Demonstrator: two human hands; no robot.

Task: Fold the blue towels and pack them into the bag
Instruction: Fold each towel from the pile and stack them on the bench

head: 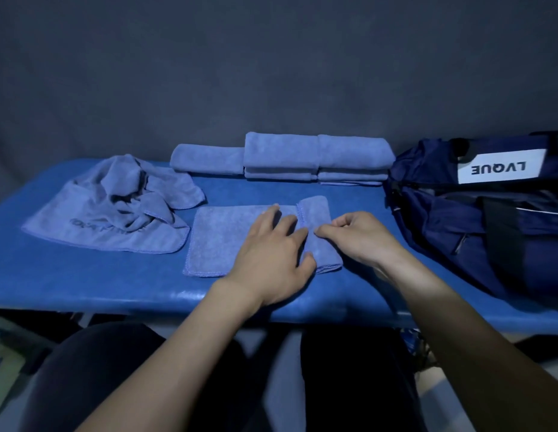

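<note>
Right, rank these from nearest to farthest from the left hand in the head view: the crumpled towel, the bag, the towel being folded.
1. Towel being folded: directly under the left hand, touching it.
2. Crumpled towel: off to the left.
3. Bag: far right, beyond the right hand.

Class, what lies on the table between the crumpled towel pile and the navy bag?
In the head view: the half-folded towel, under both hands.
</note>
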